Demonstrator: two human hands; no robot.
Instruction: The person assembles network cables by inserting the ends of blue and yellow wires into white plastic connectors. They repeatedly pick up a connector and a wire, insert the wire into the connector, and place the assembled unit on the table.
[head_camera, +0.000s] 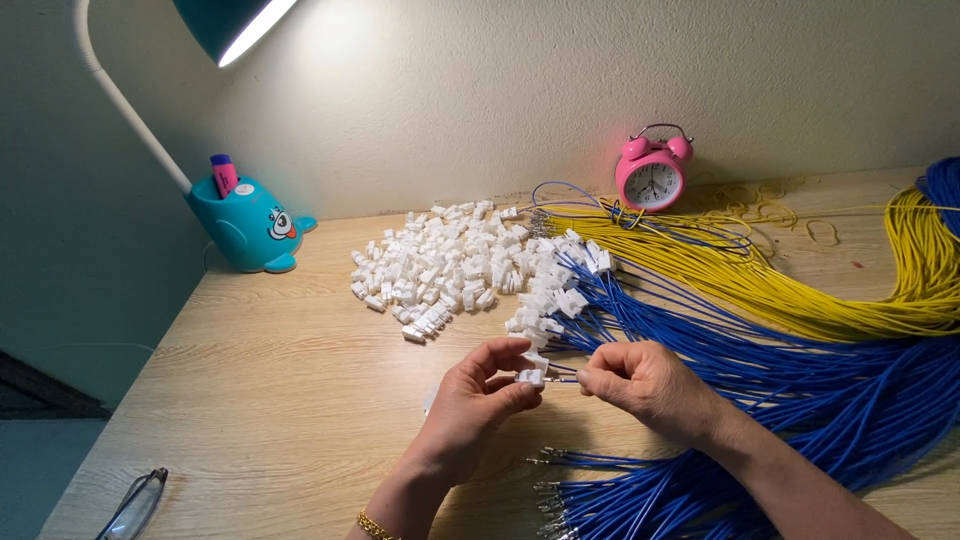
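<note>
While your left hand (482, 395) pinches a white connector (530, 378), your right hand (640, 380) grips a blue wire (566, 380) at it, above the table (270, 370).

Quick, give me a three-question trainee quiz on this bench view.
1. True or false: the left hand pinches a white connector.
2. The right hand holds a wire of which colour? A yellow, B blue, C red.
3. What stands against the wall behind the yellow wires?

Key: 1 true. 2 B, a blue wire. 3 a pink clock.
</note>
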